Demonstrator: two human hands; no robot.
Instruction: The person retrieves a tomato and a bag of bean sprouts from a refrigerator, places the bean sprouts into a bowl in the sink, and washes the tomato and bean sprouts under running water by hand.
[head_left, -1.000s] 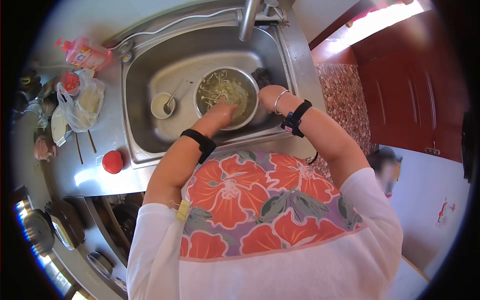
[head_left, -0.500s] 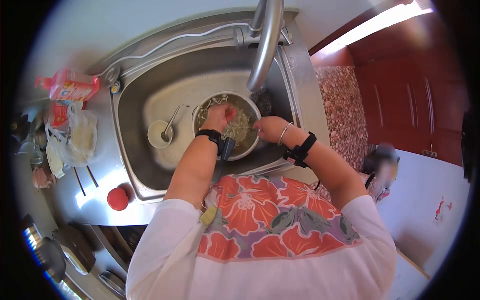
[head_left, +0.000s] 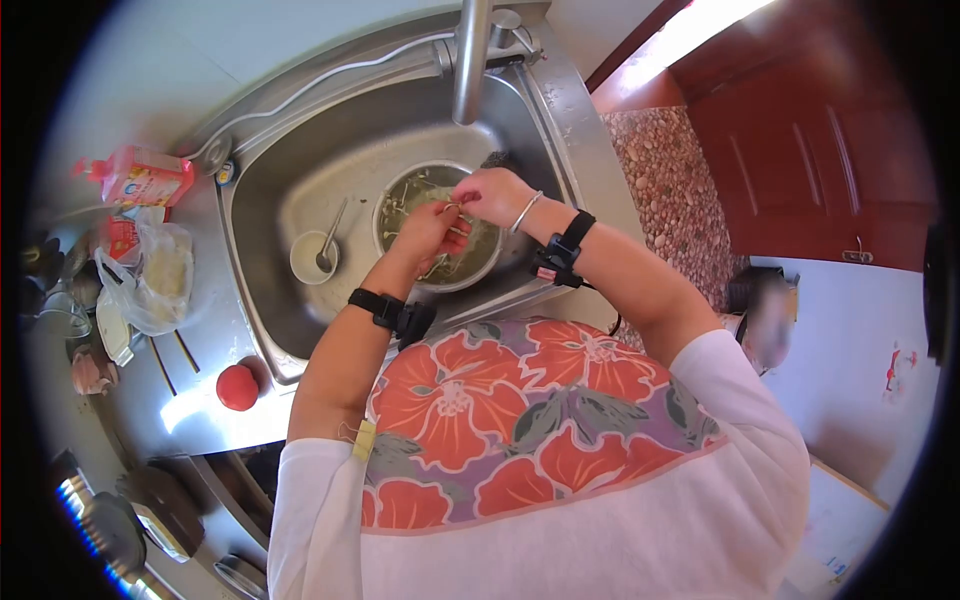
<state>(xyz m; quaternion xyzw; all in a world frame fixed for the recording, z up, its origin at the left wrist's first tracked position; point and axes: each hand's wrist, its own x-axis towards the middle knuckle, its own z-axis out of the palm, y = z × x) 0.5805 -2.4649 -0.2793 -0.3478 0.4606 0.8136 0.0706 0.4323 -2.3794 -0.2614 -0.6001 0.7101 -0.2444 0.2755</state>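
A round metal basin (head_left: 497, 262) of water stands in the sink, with pale, thin bean sprouts (head_left: 432, 187) floating in it. Over its middle, my left hand (head_left: 432, 238) has its thumb and forefinger pinched at a sprout, the other fingers loosely curled. My right hand (head_left: 492, 197) meets it from the right, fingertips pinched together at the same spot. The sprout between them is tiny and mostly covered by the fingers. Left of the basin sits a small white bowl (head_left: 302, 262) with a metal spoon (head_left: 332, 236) leaning in it.
The faucet (head_left: 471, 70) hangs over the far side of the sink (head_left: 262, 325). A dark scouring pad (head_left: 497, 160) lies behind the basin. On the left counter are a pink pump bottle (head_left: 147, 177), a plastic bag (head_left: 165, 275), chopsticks (head_left: 162, 366) and a red round object (head_left: 237, 387).
My right hand has moved from the basin's right rim in to my left hand, and their fingertips now meet. My left hand has lifted and turned. The camera view has shifted slightly.
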